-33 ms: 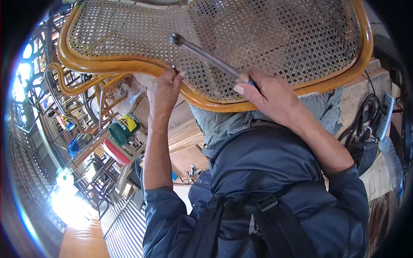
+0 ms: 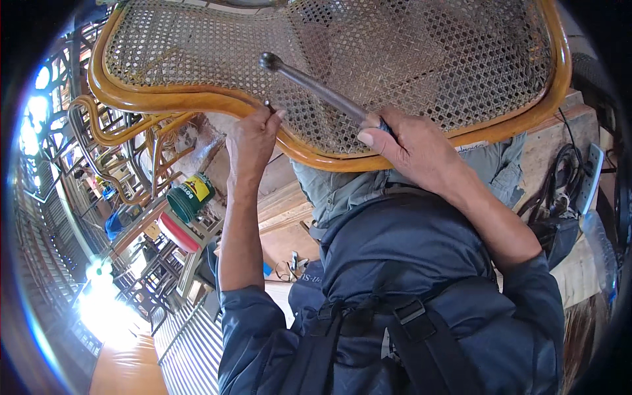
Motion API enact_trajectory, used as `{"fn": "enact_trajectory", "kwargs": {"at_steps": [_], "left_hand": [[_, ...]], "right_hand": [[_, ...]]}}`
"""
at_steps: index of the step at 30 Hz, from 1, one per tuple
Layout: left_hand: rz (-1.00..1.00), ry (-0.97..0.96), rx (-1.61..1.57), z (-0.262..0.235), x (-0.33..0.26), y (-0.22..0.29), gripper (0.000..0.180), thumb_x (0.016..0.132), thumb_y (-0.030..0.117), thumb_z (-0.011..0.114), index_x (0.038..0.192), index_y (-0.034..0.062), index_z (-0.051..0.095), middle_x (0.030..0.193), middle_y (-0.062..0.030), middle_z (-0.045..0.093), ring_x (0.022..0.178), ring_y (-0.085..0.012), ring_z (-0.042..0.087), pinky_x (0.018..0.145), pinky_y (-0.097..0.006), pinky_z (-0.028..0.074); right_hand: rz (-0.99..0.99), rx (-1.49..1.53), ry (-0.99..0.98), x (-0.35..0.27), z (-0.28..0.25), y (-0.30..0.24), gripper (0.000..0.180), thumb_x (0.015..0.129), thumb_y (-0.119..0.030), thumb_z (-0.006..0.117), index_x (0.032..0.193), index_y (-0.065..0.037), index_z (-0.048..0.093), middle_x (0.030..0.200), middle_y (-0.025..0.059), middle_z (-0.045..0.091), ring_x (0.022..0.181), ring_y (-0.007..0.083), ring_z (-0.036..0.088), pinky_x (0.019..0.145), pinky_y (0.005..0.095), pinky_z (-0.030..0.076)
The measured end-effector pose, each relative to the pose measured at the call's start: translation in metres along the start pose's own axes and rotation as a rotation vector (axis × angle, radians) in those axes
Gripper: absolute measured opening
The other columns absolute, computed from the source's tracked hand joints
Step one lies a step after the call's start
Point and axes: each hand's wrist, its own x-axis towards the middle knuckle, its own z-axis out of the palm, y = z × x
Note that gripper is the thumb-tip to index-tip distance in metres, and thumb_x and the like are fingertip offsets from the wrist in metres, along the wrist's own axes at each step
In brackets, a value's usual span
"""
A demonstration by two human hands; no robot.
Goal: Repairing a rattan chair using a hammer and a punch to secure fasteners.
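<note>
A curved chair panel of woven cane (image 2: pixel 388 79) lies in front of me, edged by a glossy orange-brown wooden frame (image 2: pixel 342 162). My left hand (image 2: pixel 253 135) is closed at the near edge of this frame, thumb and fingers pinched round a small metal pin-like piece (image 2: pixel 267 104); only its tip shows. My right hand (image 2: pixel 413 141) grips the dark handle of a metal-shafted hammer (image 2: pixel 322 91). The hammer's rounded head is over the cane, beyond my left hand, and looks apart from the pin-like piece.
At the left are bent wooden chair frames (image 2: pixel 105 135), a green tub (image 2: pixel 191 196) with a yellow label and a red-pink cushion-like thing (image 2: pixel 178 232). To the right, a black cable (image 2: pixel 559 174) and a pale power strip (image 2: pixel 592 178) lie on wooden boards (image 2: pixel 578 280).
</note>
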Motion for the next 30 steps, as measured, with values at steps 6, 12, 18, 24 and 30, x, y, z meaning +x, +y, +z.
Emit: {"fn": "enact_trajectory", "kwargs": {"at_steps": [6, 12, 18, 24, 30], "left_hand": [[0.021, 0.014, 0.005, 0.002, -0.004, 0.006, 0.027, 0.084, 0.031, 0.063, 0.087, 0.0053, 0.067, 0.071, -0.0166, 0.064, 0.065, -0.0305, 0.063, 0.06, -0.038, 0.048], [0.099, 0.083, 0.099, 0.005, -0.007, 0.007, 0.027, 0.083, 0.035, 0.063, 0.077, 0.0092, 0.065, 0.068, -0.014, 0.062, 0.065, -0.034, 0.062, 0.058, -0.042, 0.048], [0.095, 0.12, 0.031, 0.006, -0.008, 0.007, 0.027, 0.083, 0.034, 0.063, 0.075, 0.0085, 0.064, 0.065, -0.0147, 0.061, 0.063, -0.0346, 0.061, 0.057, -0.043, 0.048], [0.125, 0.106, 0.112, 0.005, -0.006, 0.01, 0.028, 0.083, 0.034, 0.063, 0.073, 0.0079, 0.064, 0.064, -0.0159, 0.06, 0.062, -0.0355, 0.061, 0.056, -0.043, 0.047], [0.122, 0.111, 0.084, 0.007, -0.008, 0.007, 0.029, 0.083, 0.034, 0.063, 0.072, 0.0072, 0.062, 0.065, -0.0158, 0.06, 0.063, -0.0362, 0.06, 0.057, -0.044, 0.047]], "right_hand": [[0.054, 0.038, -0.089, 0.001, -0.002, -0.003, 0.043, 0.092, -0.038, 0.052, 0.092, 0.005, 0.056, 0.073, 0.0249, 0.06, 0.071, 0.04, 0.062, 0.063, 0.0452, 0.048], [0.056, 0.057, -0.084, -0.001, -0.005, -0.011, 0.044, 0.091, -0.038, 0.052, 0.089, 0.005, 0.057, 0.073, 0.0249, 0.06, 0.071, 0.0396, 0.063, 0.063, 0.0453, 0.049], [-0.007, 0.07, -0.06, -0.003, -0.008, -0.017, 0.046, 0.091, -0.04, 0.052, 0.09, 0.006, 0.058, 0.072, 0.0254, 0.059, 0.069, 0.0409, 0.062, 0.061, 0.0447, 0.048], [0.041, 0.071, -0.093, -0.003, -0.005, -0.01, 0.046, 0.091, -0.041, 0.053, 0.09, 0.005, 0.057, 0.071, 0.0259, 0.059, 0.07, 0.0419, 0.061, 0.061, 0.0454, 0.048], [-0.025, 0.084, -0.038, -0.005, -0.006, -0.011, 0.045, 0.09, -0.04, 0.053, 0.088, 0.005, 0.057, 0.068, 0.0254, 0.059, 0.069, 0.0418, 0.061, 0.061, 0.0454, 0.048]]}}
